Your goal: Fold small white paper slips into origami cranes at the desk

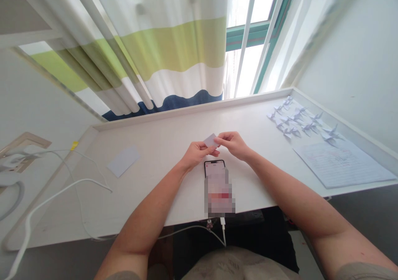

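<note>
A small folded piece of white paper (209,140) is held above the desk between both hands. My left hand (199,152) pinches its lower left part, thumb on top. At its right edge, my right hand (230,142) grips the paper between thumb and fingertips. Just below the hands lies a phone (214,168) with its screen lit and partly blurred out. Several folded paper cranes (298,120) stand in a group at the far right of the desk.
A white paper sheet (123,162) lies on the desk (161,135) at left. Written sheets (342,164) rest at right. White cables (27,226) cross the left side, and a charging cable (223,226) runs from the phone over the front edge. Curtains (174,43) hang behind.
</note>
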The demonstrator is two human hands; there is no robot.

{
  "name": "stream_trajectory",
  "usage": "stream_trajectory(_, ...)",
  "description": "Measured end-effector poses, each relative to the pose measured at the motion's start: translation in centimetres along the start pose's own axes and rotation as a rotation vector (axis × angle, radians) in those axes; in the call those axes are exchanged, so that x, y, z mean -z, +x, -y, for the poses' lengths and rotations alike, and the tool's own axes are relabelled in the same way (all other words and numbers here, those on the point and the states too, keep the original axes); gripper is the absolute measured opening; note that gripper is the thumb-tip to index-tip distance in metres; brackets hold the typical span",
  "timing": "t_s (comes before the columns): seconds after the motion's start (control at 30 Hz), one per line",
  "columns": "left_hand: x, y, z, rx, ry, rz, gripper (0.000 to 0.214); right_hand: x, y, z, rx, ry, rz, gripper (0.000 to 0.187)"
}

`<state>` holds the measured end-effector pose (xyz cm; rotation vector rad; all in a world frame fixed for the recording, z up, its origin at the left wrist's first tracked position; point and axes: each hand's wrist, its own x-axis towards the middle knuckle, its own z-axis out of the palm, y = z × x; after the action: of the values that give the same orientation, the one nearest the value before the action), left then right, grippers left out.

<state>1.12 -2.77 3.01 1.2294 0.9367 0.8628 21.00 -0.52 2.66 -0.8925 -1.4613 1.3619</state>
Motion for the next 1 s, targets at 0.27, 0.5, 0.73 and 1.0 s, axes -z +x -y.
stream_trajectory(0.27,-0.1,0.3,0.0,-0.062,0.037,-0.128,0.038,0.3,0.4,-0.6,-0.004,-0.008,-0.032,0.046)
stream_trajectory(0.5,1.1,0.2,-0.2,-0.09,0.155,-0.053,0.029,0.2,0.0,-0.3,-0.018,0.025,0.1,0.039)
stream_trajectory(0.73,1.0,0.1,-0.1,-0.142,0.162,-0.038,0.036,0.1,0.2,-0.7,0.028,-0.005,0.108,0.044)
stream_trajectory(1.0,1.1,0.3,-0.1,-0.114,0.099,-0.078,0.037,0.4,0.2,-2.0,0.215,-0.264,0.027,0.035)
